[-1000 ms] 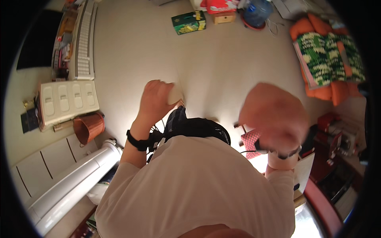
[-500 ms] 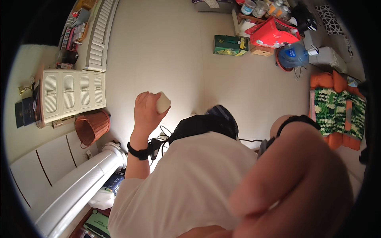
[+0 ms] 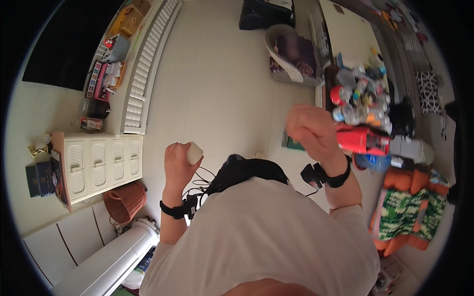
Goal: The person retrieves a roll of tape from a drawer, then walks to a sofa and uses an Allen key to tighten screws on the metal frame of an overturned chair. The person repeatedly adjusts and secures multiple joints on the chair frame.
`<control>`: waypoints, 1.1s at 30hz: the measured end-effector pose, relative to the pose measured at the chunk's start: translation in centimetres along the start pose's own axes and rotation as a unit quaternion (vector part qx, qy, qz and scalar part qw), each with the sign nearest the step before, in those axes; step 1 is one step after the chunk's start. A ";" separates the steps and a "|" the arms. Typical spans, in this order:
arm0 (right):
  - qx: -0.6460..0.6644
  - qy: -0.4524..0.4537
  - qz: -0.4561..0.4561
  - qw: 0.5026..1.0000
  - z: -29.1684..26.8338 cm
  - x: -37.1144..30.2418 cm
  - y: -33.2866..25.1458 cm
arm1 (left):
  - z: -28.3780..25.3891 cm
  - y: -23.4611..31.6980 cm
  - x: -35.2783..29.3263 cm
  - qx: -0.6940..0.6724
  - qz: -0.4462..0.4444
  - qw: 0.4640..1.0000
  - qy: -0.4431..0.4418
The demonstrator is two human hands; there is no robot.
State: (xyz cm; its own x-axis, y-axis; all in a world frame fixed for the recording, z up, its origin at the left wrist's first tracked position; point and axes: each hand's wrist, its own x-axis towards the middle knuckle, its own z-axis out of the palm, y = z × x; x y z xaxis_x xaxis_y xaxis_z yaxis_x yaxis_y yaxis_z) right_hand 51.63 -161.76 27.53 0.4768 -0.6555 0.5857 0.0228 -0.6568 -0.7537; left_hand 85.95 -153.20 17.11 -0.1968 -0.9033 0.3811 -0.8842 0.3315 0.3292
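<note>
My left hand (image 3: 177, 165) is raised in front of my white shirt (image 3: 261, 237), shut on a small white rounded object (image 3: 194, 153) that pokes out past my fingers. A black band (image 3: 174, 210) with a cable sits on that wrist. My right hand (image 3: 312, 130) is lifted higher on the right, curled into a fist with nothing visible in it. It also wears a black wrist band (image 3: 340, 175). A black pack (image 3: 247, 170) hangs at my chest between the two arms. The right fist is in front of a red bag (image 3: 363, 140).
A white drawer cabinet (image 3: 98, 165) stands at the left, with an orange basket (image 3: 126, 202) and a white cylinder (image 3: 113, 261) below it. Several bottles (image 3: 358, 101) crowd the right. A green patterned blanket (image 3: 405, 217) lies on orange cushions. A white slatted panel (image 3: 148, 64) runs along the top left.
My right hand has drawn back from close to the camera and now sits as a fist at the right. My left hand keeps the white object. The view has swung over the room.
</note>
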 end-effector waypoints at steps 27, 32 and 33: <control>0.030 -0.036 0.206 0.977 -19.2 73.9 66.8 | 16.8 -39.6 99.6 -0.063 0.306 0.942 0.122; 0.075 -0.001 0.214 0.974 -24.5 86.5 77.2 | 21.4 -46.2 115.5 -0.050 0.347 0.920 0.174; 0.111 0.011 0.226 0.968 -25.7 88.7 80.0 | 22.9 -47.6 119.1 -0.055 0.366 0.913 0.174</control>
State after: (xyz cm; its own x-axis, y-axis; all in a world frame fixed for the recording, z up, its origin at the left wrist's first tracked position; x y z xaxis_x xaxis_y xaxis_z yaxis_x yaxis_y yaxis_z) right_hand 73.16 -282.03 26.83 0.4628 -0.8670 0.1849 0.0047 -0.2062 -0.9785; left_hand 94.91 -282.79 27.01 -0.5530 -0.2944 0.7794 -0.5185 0.8538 -0.0454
